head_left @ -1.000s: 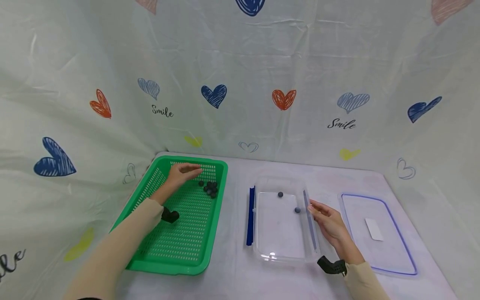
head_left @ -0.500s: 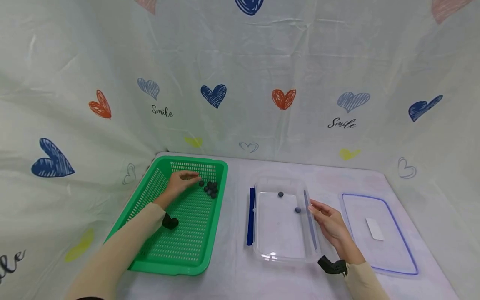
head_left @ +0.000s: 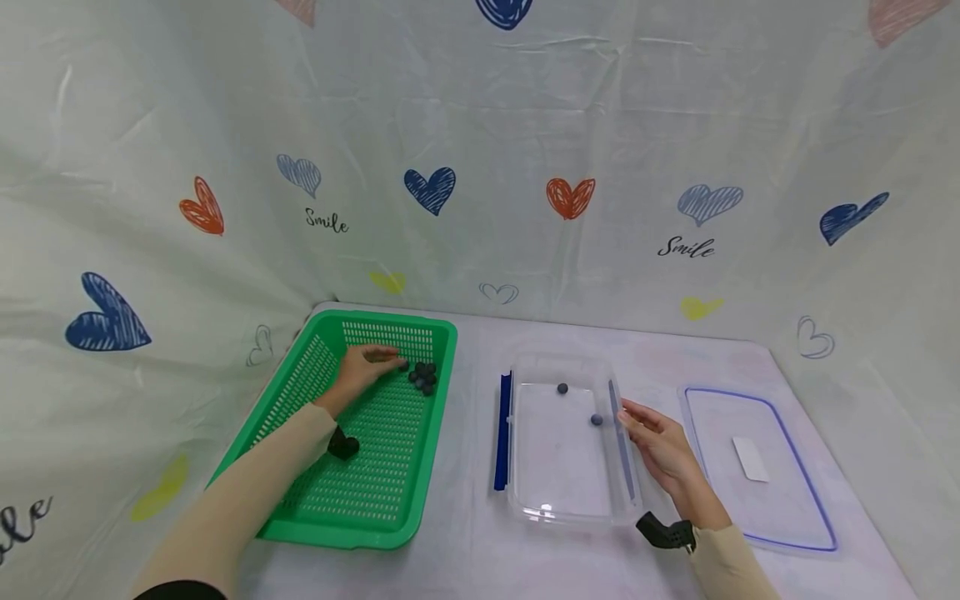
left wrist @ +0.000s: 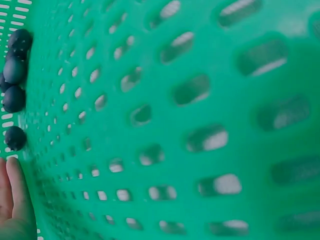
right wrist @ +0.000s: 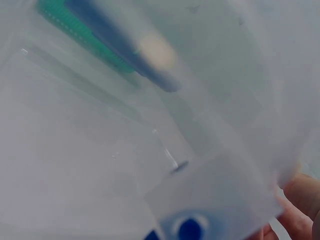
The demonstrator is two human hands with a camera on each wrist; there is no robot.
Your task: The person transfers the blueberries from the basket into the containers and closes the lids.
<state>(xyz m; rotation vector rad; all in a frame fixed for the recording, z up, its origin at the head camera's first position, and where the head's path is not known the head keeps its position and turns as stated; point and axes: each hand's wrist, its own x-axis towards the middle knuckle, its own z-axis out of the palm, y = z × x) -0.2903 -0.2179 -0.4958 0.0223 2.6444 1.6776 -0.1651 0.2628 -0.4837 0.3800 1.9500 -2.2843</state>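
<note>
My left hand (head_left: 360,371) reaches into the green basket (head_left: 411,517), its fingertips at a single blueberry (left wrist: 15,138). In the left wrist view the fingers lie fairly straight just below that berry, and nothing shows between them. A cluster of several blueberries (head_left: 423,379) sits close by, near the basket's right wall. At the right side of a clear plastic container (head_left: 558,517), my right hand (head_left: 660,446) holds the side flap between thumb and fingers. Inside the container are two blueberries, one toward the back (head_left: 562,388) and another near the right side (head_left: 597,420).
The container's blue-edged flap (head_left: 503,433) stands out on its left side. A clear lid (head_left: 780,508) with a blue seal and a white label (head_left: 750,459) lies on the table to the right. A heart-printed sheet (head_left: 495,125) hangs behind.
My left hand has lowered from above the basket's far end to the single blueberry, its fingertips now partly covering it. The right hand and the container have stayed put.
</note>
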